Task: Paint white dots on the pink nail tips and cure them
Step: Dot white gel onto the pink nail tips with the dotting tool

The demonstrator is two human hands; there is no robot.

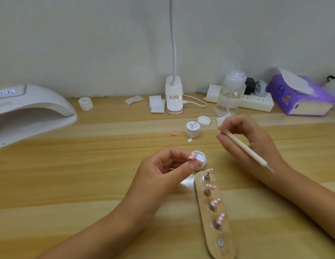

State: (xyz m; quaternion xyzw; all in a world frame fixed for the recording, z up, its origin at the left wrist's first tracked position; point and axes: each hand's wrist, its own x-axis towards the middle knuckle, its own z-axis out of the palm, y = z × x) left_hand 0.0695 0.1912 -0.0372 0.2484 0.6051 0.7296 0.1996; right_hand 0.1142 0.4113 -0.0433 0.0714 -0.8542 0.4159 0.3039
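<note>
Head view: the left hand (pixel 163 171) pinches an open pot (pixel 201 160) of white gel between thumb and forefinger, near the middle of the worktop (pixel 88 184). The right hand (pixel 245 135), to the right and a little farther, has its fingers (pixel 226 141) curled round a dotting tool (pixel 243 147), with the tip pointing far-left. Four pink nail tips (pixel 215 201) with white dots sit on studs along a wooden holder (pixel 226 232), on the near side of the pot. A curing lamp (pixel 32 113) stands far left.

Your four pink tips (pixel 215 202), dotted white, stand in a row on the holder (pixel 226 234). The open pot (pixel 201 158) sits just beyond its far end.
</note>
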